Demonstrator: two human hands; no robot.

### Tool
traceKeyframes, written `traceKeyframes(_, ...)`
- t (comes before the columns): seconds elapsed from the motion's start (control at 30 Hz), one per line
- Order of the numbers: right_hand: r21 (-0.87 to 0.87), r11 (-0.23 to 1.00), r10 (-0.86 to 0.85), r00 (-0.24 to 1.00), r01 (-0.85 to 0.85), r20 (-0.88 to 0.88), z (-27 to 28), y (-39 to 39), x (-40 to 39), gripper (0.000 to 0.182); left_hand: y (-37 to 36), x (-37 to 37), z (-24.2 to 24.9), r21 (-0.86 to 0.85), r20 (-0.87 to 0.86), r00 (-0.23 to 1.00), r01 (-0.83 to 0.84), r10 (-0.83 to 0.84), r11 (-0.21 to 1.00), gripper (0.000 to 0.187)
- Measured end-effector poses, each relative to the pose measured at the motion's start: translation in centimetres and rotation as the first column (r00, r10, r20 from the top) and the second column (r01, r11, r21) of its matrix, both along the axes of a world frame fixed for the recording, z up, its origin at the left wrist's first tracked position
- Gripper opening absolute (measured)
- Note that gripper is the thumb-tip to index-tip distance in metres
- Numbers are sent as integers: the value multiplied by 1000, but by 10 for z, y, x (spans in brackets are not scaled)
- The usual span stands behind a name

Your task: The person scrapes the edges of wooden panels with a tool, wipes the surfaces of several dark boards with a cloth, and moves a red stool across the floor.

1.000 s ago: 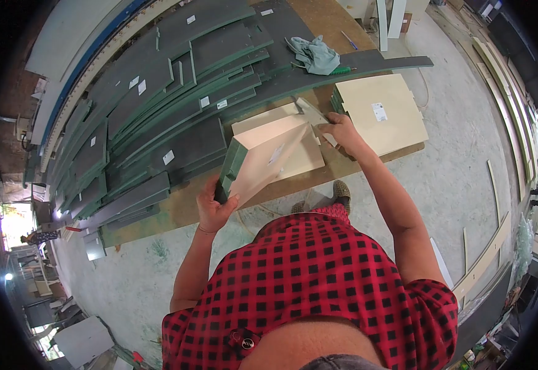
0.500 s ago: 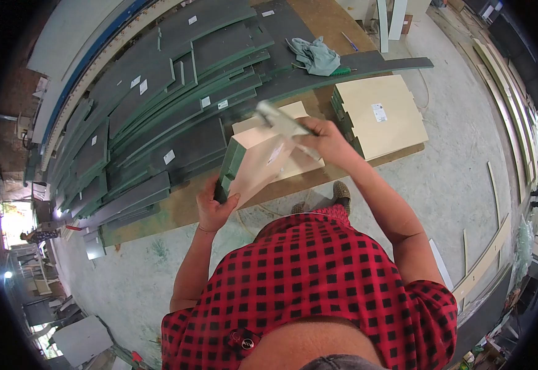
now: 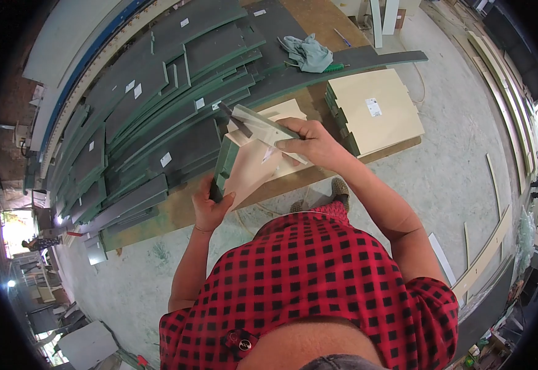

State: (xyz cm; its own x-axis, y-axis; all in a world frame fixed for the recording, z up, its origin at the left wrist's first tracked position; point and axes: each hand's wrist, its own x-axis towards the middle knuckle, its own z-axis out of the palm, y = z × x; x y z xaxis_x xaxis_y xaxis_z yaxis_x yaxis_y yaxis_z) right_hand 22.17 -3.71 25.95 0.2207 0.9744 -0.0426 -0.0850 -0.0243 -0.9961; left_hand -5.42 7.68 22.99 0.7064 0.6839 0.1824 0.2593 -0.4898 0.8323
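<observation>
My left hand [image 3: 212, 206] grips the lower left end of a cream panel [image 3: 250, 172] with a green edge, which is tilted up above the table. My right hand [image 3: 311, 140] is closed on a smaller pale piece [image 3: 262, 128] with a dark edge. That piece lies across the top of the tilted panel, where a dark strip sticks out at its left end. Part of another cream panel [image 3: 285, 111] shows behind and under them. To the right sits a stack of cream panels [image 3: 377, 111] with a white label.
Dark green-edged panels [image 3: 188, 151] cover the left of the brown table [image 3: 139, 229]. A grey-green cloth [image 3: 309, 53], a green-handled tool [image 3: 336, 67] and a pen [image 3: 343, 38] lie at the back. Long strips [image 3: 484, 259] lie on the floor at right. A distant person [image 3: 41, 243] is at far left.
The pale piece in my right hand has turned and moved left and down, onto the top of the tilted panel. My left hand keeps its hold. The whole view has shifted slightly.
</observation>
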Motion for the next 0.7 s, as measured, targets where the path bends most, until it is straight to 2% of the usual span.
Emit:
traceKeyframes(0.07,68,998,-11,1000,9,28,-10,3,2,31,2,-2,-6,28,17,1000,1,-1,1000,44)
traceKeyframes(0.13,61,998,-31,1000,31,-4,-47,7,23,32,3,-3,-10,54,32,999,-1,0,999,44)
traceKeyframes(0.2,-267,943,-211,977,200,-14,-84,8,49,33,2,-4,-11,-7,70,998,-1,1,1000,44)
traceKeyframes(0.23,-268,942,-212,977,199,-17,-104,7,59,33,1,-4,-10,-8,67,998,0,1,1000,44)
traceKeyframes(0.3,-278,920,-333,924,276,-187,-138,6,72,23,-2,-2,-4,31,55,998,-11,10,999,44)
traceKeyframes(0.33,-282,919,-335,922,276,-191,-143,5,67,23,-5,-2,-1,29,49,999,-10,8,1000,44)
traceKeyframes(0.4,-323,850,-521,757,416,-394,-151,2,56,18,-9,-3,2,-87,42,998,-41,44,995,44)
traceKeyframes(0.43,-325,850,-521,756,416,-396,-164,4,52,18,-8,-4,-1,-88,39,998,-40,44,995,44)
traceKeyframes(0.5,-385,853,-518,656,351,-549,-196,7,43,21,-5,-9,-11,-8,65,997,-48,48,999,42)
traceKeyframes(0.63,-422,862,-503,587,282,-634,-193,15,5,25,-9,-16,-13,-60,79,994,-70,75,996,41)
traceKeyframes(0.7,-422,863,-506,473,279,-722,-186,20,-13,27,-10,-20,-18,-98,82,992,-88,96,991,41)
